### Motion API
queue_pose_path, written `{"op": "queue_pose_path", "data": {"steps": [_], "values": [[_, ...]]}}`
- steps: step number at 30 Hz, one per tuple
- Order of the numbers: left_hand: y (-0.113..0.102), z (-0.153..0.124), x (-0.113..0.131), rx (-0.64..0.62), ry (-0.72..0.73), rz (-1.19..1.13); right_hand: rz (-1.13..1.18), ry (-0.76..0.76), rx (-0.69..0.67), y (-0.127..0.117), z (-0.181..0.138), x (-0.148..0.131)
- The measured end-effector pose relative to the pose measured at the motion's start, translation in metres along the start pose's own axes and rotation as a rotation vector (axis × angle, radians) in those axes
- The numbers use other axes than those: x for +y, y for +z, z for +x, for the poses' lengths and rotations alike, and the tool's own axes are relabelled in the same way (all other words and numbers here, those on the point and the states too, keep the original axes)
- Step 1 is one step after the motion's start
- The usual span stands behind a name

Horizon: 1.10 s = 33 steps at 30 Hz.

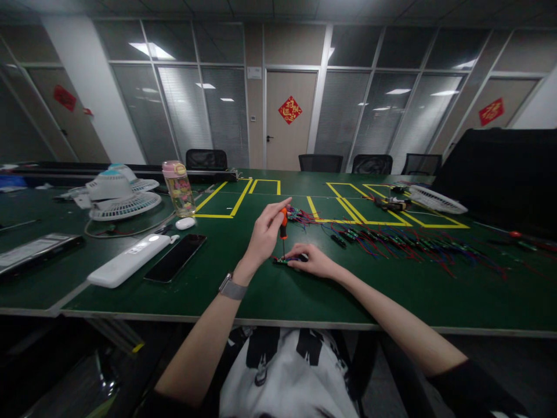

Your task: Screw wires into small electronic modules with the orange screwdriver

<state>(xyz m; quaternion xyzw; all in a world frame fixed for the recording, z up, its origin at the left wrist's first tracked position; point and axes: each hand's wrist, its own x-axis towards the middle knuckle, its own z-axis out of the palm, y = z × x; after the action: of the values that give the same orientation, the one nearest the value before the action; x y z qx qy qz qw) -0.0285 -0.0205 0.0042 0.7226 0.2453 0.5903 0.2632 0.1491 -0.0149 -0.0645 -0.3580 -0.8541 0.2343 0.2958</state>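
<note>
My left hand holds a small screwdriver with an orange handle upright, its tip down on a little green circuit board on the green table. My right hand lies just right of the tip, fingers pressed on the board and a small dark part, holding it in place. A watch sits on my left wrist.
A row of small boards with red and blue wires runs to the right. At left lie a black phone, a white remote, a white mouse, a bottle and a white fan. Yellow tape marks boxes.
</note>
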Motion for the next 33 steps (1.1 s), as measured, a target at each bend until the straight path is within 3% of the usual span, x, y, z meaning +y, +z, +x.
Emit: {"op": "queue_pose_path", "data": {"steps": [7,12,17,23,29,33], "values": [[0.0008,-0.0004,0.0005,0.047,0.043,0.102,0.015,0.010,0.004,0.0005,0.0005,0.0005],[0.0006,-0.0008,0.0010,0.006,0.003,0.000,0.021,0.001,0.006,0.0005,0.0005,0.0007],[0.0002,-0.0004,0.0003,0.102,0.023,0.074,0.019,-0.002,0.005,0.0000,0.0002,-0.0010],[0.0002,0.0008,0.0032,-0.015,-0.034,-0.061,0.028,-0.008,-0.010,-0.0007,0.0002,-0.0006],[0.0010,0.0000,-0.0008,0.044,0.009,0.062,0.023,0.007,-0.017,-0.0004,0.0009,0.0002],[0.0007,0.0001,-0.0019,-0.024,-0.017,-0.036,0.022,0.012,-0.016,-0.0006,0.0006,0.0000]]}}
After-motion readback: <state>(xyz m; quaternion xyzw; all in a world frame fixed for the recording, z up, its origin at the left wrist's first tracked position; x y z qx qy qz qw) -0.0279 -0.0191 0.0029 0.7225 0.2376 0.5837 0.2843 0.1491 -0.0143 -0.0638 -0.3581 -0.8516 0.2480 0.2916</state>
